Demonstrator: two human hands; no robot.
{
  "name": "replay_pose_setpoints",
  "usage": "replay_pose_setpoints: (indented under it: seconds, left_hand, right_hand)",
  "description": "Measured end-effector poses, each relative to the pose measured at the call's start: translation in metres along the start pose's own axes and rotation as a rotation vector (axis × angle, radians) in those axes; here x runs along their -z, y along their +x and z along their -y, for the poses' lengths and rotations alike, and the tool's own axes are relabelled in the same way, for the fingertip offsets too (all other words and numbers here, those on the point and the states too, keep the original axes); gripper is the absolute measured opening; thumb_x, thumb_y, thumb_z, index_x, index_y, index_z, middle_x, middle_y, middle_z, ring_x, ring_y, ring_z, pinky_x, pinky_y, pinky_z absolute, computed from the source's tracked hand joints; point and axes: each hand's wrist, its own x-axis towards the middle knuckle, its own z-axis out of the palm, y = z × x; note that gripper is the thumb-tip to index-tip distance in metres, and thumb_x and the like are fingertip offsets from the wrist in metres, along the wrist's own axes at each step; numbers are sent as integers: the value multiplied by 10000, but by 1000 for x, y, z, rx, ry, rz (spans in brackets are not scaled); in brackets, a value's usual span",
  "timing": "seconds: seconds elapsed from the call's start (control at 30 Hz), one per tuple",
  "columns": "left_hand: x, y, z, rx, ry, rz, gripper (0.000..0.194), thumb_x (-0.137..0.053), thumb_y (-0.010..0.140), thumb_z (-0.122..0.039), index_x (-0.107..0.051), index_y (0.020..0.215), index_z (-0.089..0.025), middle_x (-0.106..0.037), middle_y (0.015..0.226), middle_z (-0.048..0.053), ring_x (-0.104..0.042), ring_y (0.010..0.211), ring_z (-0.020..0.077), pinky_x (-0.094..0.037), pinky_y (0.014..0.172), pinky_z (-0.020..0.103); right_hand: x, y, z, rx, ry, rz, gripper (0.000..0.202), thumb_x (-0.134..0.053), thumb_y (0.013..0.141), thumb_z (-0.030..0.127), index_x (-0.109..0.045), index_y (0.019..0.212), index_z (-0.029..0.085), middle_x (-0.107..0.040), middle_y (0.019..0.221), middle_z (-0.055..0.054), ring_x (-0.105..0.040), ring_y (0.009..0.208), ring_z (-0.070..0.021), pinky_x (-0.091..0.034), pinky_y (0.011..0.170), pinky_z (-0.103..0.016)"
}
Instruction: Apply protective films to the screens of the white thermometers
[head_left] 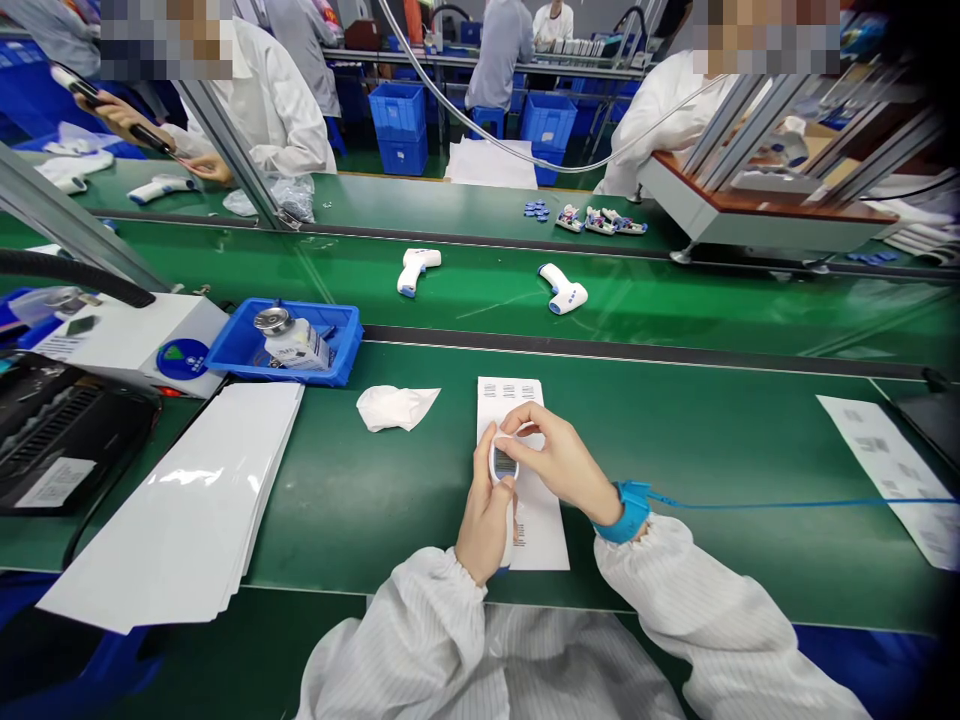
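Observation:
A white handheld device (504, 462) with a small dark screen is upright over a printed white sheet (544, 535) on the green table. My left hand (484, 515) is wrapped round its body, thumb below the screen. The fingers of my right hand (551, 455) are bent together at the device's top edge; whether something small is between them is too fine to tell. A blue strap (628, 512) with a cord circles my right wrist. Left of the sheet lies a crumpled white tissue (396, 407).
Two white thermometer-like devices (418, 270) (562, 289) lie on the green belt (480, 300). At the left are a blue tray (349, 345) holding a bottle, a white paper stack (180, 500) and a black machine (75, 430). Co-workers sit across the belt.

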Motion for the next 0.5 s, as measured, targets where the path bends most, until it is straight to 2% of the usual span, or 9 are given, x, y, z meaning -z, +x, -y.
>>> replay_pose_setpoints:
  seconds: [0.03, 0.1, 0.17, 0.23, 0.27, 0.33, 0.4, 0.43, 0.5]
  left_hand:
    - [0, 0, -1, 9, -2, 7, 630, -386, 929, -342, -128, 1502, -294, -605, 783, -13, -381, 404, 78, -391, 437, 224]
    - [1, -1, -3, 11, -8, 29, 676, -427, 913, -345, -107, 1506, -292, -604, 815, 0, -383, 403, 76, -386, 424, 229]
    - [2, -2, -6, -12, -25, 52, 726, -481, 873, -303, -118, 1501, -307, -610, 1044, 56, -413, 431, 68, -407, 441, 241]
    - [4, -3, -7, -32, -40, 69, 754, -510, 834, -264, -147, 1492, -325, -516, 1277, 94, -444, 467, 63, -422, 456, 251]
    - [4, -3, -8, -34, -51, 71, 756, -515, 823, -256, -160, 1487, -328, -482, 1322, 99, -447, 472, 61, -422, 454, 253]
    - [5, -4, -8, -19, -83, 85, 761, -509, 826, -265, -142, 1491, -320, -538, 1223, 89, -438, 456, 66, -417, 450, 257]
    - [4, -3, -7, 5, -122, 86, 739, -476, 862, -318, -105, 1501, -302, -601, 930, 35, -395, 417, 77, -390, 429, 251]
    - [4, -3, -6, 20, -128, 77, 716, -448, 884, -355, -96, 1504, -297, -580, 802, 5, -371, 402, 83, -374, 419, 245]
    - [2, -1, -5, 45, -103, 32, 652, -391, 917, -408, -125, 1503, -303, -564, 736, -14, -357, 402, 89, -368, 421, 240]
  right_hand:
    - [-1, -1, -2, -11, 18, 23, 102, -624, 814, 244, -555, 887, 226, -621, 950, -9, -594, 909, -173, -478, 869, -352]
    - [-1, -3, -4, -21, 49, 90, 227, -655, 779, 232, -535, 972, 235, -595, 1045, -23, -572, 1003, -188, -477, 909, -371]
    - [0, -6, -4, -19, 81, 152, 322, -664, 764, 214, -511, 1045, 247, -560, 1124, -35, -540, 1085, -198, -470, 949, -387]
    - [3, -10, -4, -7, 103, 193, 377, -661, 765, 203, -498, 1099, 260, -529, 1182, -40, -507, 1148, -202, -447, 998, -401]
    - [5, -11, -4, 1, 112, 207, 394, -661, 766, 201, -498, 1119, 264, -518, 1202, -41, -496, 1167, -202, -435, 1016, -405]
    - [7, -13, -4, 16, 128, 217, 401, -655, 776, 202, -510, 1144, 270, -513, 1218, -40, -492, 1178, -202, -426, 1029, -406]
    - [7, -13, -5, 22, 135, 190, 354, -634, 800, 207, -539, 1135, 270, -539, 1199, -38, -511, 1160, -203, -430, 1016, -404]
    - [7, -12, -5, 22, 134, 160, 304, -617, 816, 211, -562, 1110, 266, -562, 1173, -38, -528, 1138, -203, -435, 1004, -404]
    - [5, -10, -6, 21, 125, 91, 194, -583, 847, 226, -609, 1038, 248, -609, 1099, -40, -565, 1071, -204, -450, 962, -396]
